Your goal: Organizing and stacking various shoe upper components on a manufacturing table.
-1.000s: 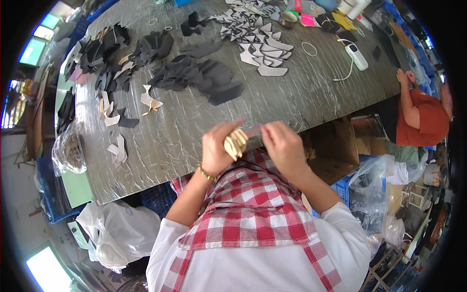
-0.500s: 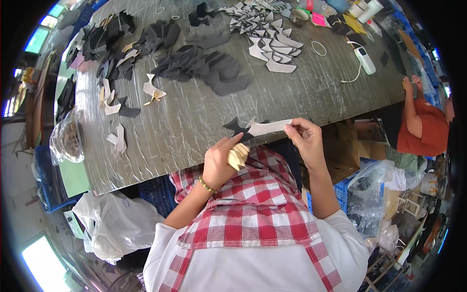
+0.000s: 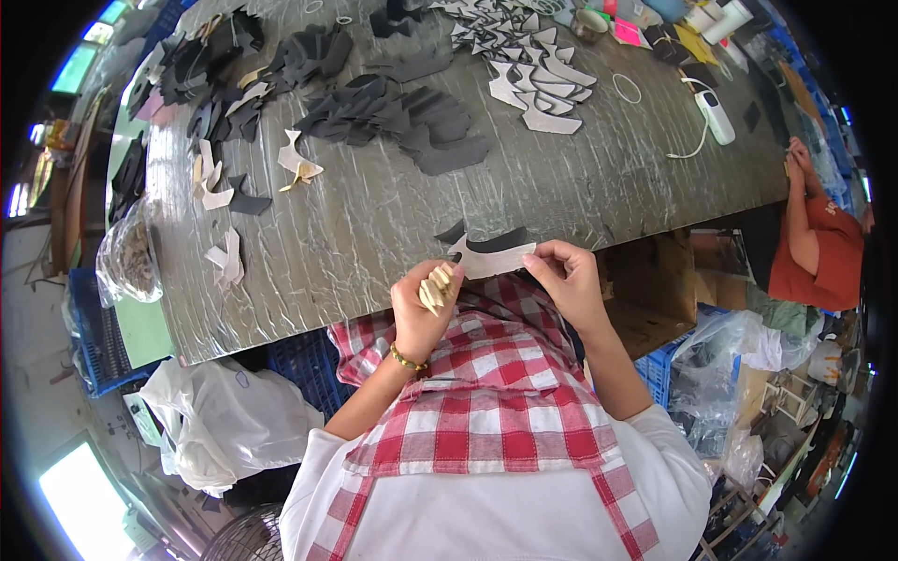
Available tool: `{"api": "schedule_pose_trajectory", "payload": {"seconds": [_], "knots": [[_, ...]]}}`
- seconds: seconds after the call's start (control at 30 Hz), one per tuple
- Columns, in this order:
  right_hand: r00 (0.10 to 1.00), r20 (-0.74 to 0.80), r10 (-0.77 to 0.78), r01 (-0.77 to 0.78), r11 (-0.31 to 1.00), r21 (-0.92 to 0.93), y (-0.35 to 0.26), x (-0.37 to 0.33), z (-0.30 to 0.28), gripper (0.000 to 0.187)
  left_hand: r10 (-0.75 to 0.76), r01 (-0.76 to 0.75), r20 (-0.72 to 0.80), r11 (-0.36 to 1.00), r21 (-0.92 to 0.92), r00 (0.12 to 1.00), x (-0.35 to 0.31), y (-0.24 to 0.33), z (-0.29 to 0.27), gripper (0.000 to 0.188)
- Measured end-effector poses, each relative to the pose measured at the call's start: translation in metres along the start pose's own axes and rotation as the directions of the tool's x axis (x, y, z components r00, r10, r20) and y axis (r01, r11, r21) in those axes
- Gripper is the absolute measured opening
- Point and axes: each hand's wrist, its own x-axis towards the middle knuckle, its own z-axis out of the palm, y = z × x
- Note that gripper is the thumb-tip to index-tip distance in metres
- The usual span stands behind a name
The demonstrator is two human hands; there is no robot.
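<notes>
At the near edge of the table, a pale grey curved cut piece [image 3: 500, 262] lies between my hands. My right hand [image 3: 569, 285] pinches its right end between thumb and fingertips. My left hand [image 3: 421, 313] is closed around a bundle of folded cream strips [image 3: 436, 288], and its thumb and forefinger meet the left end of the pale piece. Just behind the pale piece is a black cut piece [image 3: 498, 241] of similar outline, partly hidden by it. Whether the two are joined, I cannot tell.
Stacks of black cut pieces [image 3: 440, 131] and overlapping pale pieces with dark edges [image 3: 552, 120] lie farther back. A white device with a cable [image 3: 718, 120] sits at the right. A person in a red shirt [image 3: 823, 248] works at the table's right end.
My right hand has come left and nearer, bringing the pale piece down in front of the black one. More of the black piece shows. My left hand has turned, still gripping the cream bundle.
</notes>
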Motion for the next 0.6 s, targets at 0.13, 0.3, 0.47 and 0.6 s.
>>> {"api": "schedule_pose_trajectory", "payload": {"seconds": [0.13, 0.3, 0.47, 0.6], "knots": [[0.984, 0.007, -0.179, 0.159, 0.859, -0.486, -0.002, 0.007, 0.0, 0.013, 0.346, -0.332, 0.022, 0.878, 0.345, 0.938, 0.003, 0.011, -0.002, 0.011], [0.976, 0.033, -0.216, 0.188, 0.753, -0.63, -0.002, 0.017, 0.002, 0.015, 0.362, -0.343, 0.052, 0.814, 0.469, 0.931, 0.008, 0.002, 0.002, 0.017], [0.97, 0.042, -0.238, 0.208, 0.735, -0.645, 0.003, 0.023, 0.002, 0.016, 0.309, -0.301, 0.073, 0.804, 0.512, 0.948, 0.011, -0.002, 0.005, 0.025], [0.985, 0.051, -0.165, 0.159, 0.746, -0.646, 0.004, 0.025, 0.001, 0.018, 0.306, -0.296, 0.068, 0.803, 0.517, 0.95, 0.012, -0.002, 0.006, 0.024]]}}
